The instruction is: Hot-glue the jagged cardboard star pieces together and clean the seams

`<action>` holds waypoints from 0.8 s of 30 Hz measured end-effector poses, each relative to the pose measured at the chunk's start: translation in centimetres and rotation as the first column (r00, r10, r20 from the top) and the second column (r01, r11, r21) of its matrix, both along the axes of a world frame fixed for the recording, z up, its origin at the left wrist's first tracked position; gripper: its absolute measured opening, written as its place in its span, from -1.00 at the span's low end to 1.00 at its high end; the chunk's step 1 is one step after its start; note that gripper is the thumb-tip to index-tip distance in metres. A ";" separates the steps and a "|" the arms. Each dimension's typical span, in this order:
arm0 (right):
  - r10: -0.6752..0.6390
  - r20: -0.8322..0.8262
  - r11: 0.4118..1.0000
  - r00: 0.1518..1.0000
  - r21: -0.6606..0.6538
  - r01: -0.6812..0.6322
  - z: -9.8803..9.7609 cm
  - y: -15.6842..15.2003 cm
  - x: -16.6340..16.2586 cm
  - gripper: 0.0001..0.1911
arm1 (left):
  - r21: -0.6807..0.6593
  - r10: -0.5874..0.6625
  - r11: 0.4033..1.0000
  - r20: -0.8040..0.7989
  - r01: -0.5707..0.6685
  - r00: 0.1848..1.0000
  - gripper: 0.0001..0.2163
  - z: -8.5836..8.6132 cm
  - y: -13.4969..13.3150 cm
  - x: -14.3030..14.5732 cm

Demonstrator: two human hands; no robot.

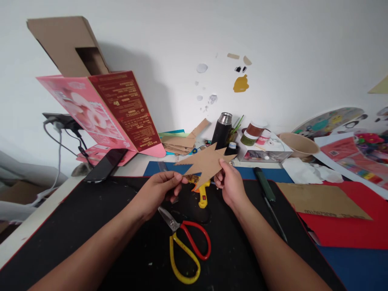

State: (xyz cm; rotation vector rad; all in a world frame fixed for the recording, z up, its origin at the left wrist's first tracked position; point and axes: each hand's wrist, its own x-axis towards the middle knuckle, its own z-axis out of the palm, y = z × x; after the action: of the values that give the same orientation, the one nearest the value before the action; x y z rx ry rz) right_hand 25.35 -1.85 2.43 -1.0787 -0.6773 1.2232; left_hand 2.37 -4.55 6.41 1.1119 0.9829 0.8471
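Note:
A flat brown cardboard cutout with jagged, star-like points (206, 161) is held up above the black mat. My right hand (230, 182) grips its right side, thumb on the front face. On the other side, the fingers of my left hand (163, 188) are pinched at the tip of one lower-left spike. Partly hidden behind the cutout is a yellow hot glue gun (203, 197), its handle pointing toward me. Scissors (176, 228) with one red and one yellow handle lie on the mat below my hands, blades slightly behind my left hand.
A phone (106, 165) lies at the left by a pink box (121, 113). Cardboard scraps (178, 141), a black thermos (222, 131) and paint jars (254, 130) stand at the back. A green-handled tool (264, 184), cardboard sheet (321, 199) and red sheet (354, 230) lie right.

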 end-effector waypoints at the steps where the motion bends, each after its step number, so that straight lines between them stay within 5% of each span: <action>1: 0.002 -0.001 1.000 1.000 0.001 -0.002 0.0 0.0 0.0 -0.39 | 0.008 0.003 1.000 -0.004 -0.003 1.000 -0.48 0.2 0.1 -0.1; 6: 0.013 -0.049 1.000 0.999 -0.004 -0.013 -0.1 0.0 0.2 -0.40 | 0.104 0.106 0.989 0.012 -0.107 0.994 -0.56 0.5 0.7 -0.8; 11: 0.068 -0.172 0.993 0.983 -0.086 -0.084 0.3 0.0 0.1 -0.41 | 0.299 0.395 0.869 0.060 -0.394 0.917 -0.59 0.1 1.6 -2.0; 13: 0.105 -0.209 0.985 0.972 -0.114 -0.130 0.6 -0.1 -0.1 -0.42 | 0.390 0.372 0.864 -0.068 -0.319 0.926 -0.68 -0.2 1.8 -2.1; 19: 0.252 -0.204 0.945 0.946 -0.160 -0.286 1.5 -1.2 -1.0 -0.45 | 0.589 0.257 0.807 -0.285 -0.043 0.923 -0.33 -0.9 1.0 -1.3; 24: 0.464 -0.140 0.872 0.875 -0.104 -0.479 1.5 -2.4 -1.7 -0.44 | 0.803 0.209 0.576 -0.325 0.153 0.922 -0.44 -0.7 0.4 -1.7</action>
State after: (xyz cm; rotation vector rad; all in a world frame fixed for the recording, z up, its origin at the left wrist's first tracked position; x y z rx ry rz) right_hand 23.61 -4.22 3.95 -0.9745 -0.8098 1.7618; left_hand 0.63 -4.13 5.69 2.1588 0.9259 1.1907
